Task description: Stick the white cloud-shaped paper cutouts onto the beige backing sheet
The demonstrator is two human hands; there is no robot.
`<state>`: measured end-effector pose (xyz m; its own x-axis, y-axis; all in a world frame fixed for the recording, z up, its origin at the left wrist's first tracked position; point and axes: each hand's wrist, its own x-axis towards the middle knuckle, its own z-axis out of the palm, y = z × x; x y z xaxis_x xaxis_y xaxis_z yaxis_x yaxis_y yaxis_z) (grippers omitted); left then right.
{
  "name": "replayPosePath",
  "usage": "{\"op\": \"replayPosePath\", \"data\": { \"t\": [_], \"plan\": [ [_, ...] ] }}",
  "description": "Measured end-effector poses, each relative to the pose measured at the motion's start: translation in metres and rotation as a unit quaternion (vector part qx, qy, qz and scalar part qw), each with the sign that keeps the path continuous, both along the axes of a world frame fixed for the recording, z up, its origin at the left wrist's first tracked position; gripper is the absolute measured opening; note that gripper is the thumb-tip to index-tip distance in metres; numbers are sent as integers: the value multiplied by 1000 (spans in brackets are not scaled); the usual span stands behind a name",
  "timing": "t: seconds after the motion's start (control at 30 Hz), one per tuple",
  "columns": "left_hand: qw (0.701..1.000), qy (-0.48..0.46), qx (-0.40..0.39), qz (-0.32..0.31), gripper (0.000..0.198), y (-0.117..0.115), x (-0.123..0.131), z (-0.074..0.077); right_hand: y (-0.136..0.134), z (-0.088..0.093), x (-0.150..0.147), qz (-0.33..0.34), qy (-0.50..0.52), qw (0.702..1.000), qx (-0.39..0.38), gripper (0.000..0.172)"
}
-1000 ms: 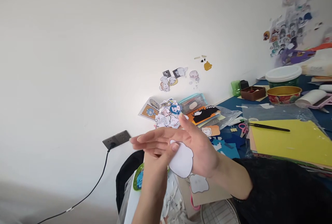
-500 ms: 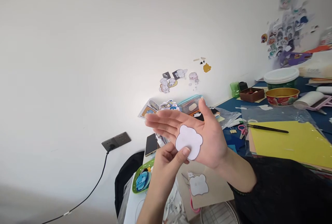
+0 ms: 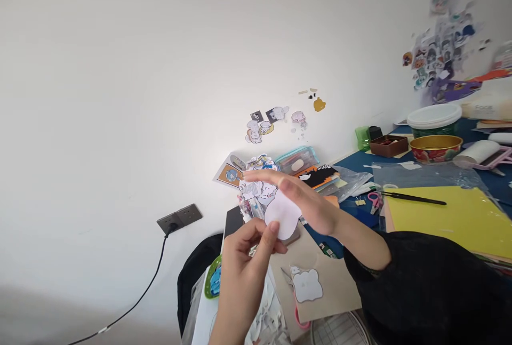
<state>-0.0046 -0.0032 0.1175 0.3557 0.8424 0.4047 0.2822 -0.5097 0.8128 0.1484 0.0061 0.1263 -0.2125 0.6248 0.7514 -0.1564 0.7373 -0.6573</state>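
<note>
A white paper cutout (image 3: 280, 218) with a rounded, wavy outline is pinched between thumb and fingers of my left hand (image 3: 248, 259). My right hand (image 3: 310, 203) is turned edge-on over the cutout's upper right side, fingers stretched out. It hides part of the paper, and I cannot tell whether it touches it. Below, a second white cutout (image 3: 308, 285), shaped like a bear's head, lies on a beige board (image 3: 340, 281). Pink-handled scissors (image 3: 301, 319) are partly hidden under the board's edge.
A green basket (image 3: 208, 283) with blue pieces stands at left, near paper scraps (image 3: 272, 313). On the blue table at right are yellow paper (image 3: 452, 222), black tweezers (image 3: 416, 197), small pink scissors (image 3: 375, 201) and a round tin (image 3: 435, 150). A wall socket (image 3: 180, 218) has a cable plugged in.
My right hand has rotated from palm-up beneath the cutout to edge-on over its upper right side. My left hand has shifted slightly left, still pinching the cutout.
</note>
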Motion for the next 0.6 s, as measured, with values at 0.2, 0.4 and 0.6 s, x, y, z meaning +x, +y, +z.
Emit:
{"op": "replayPosePath", "data": {
  "t": [0.2,0.4,0.6],
  "plan": [
    [999,-4,36,19,34,-6,-5,7,20,3,23,86,120,982,-116,59],
    [995,71,63,7,33,2,-1,3,20,-1,6,328,176,871,-321,65],
    [986,82,119,85,37,11,-3,-2,2,-3,-28,359,166,859,-325,59]
  ]
}}
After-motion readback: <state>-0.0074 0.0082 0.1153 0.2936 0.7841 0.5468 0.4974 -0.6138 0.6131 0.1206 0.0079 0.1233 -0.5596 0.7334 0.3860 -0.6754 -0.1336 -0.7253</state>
